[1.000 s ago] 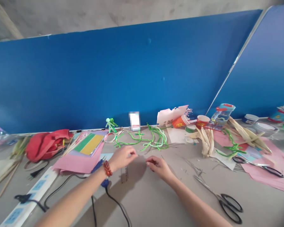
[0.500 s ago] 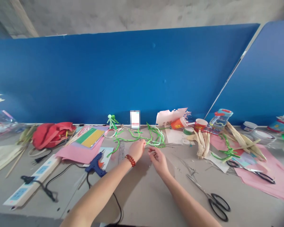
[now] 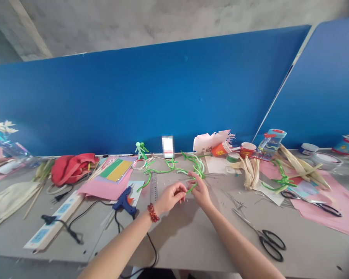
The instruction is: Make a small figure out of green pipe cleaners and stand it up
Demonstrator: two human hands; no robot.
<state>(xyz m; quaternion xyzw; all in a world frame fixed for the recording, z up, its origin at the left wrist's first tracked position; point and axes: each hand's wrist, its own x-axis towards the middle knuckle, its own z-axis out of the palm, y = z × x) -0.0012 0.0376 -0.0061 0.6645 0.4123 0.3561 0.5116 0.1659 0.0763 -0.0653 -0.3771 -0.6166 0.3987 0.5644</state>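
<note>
A short green stem-like strip, perhaps tape-wrapped wire, runs between my two hands above the table. At its left end my left hand, with a red bead bracelet on the wrist, has its fingers curled together. My right hand pinches the strip between thumb and fingers; part of it is hidden there. Just beyond the hands lies a tangle of longer green wrapped strips, some pale. A steel ruler lies behind my left hand.
A blue glue gun with a trailing cord and a power strip lie on the left. Black-handled scissors and loose thin wires are on the right. A phone leans against the blue partition.
My hands have drawn back slightly from the tangle, the left one lower and turned more. A green strip now shows between them. The view has shifted and tilted a little.
</note>
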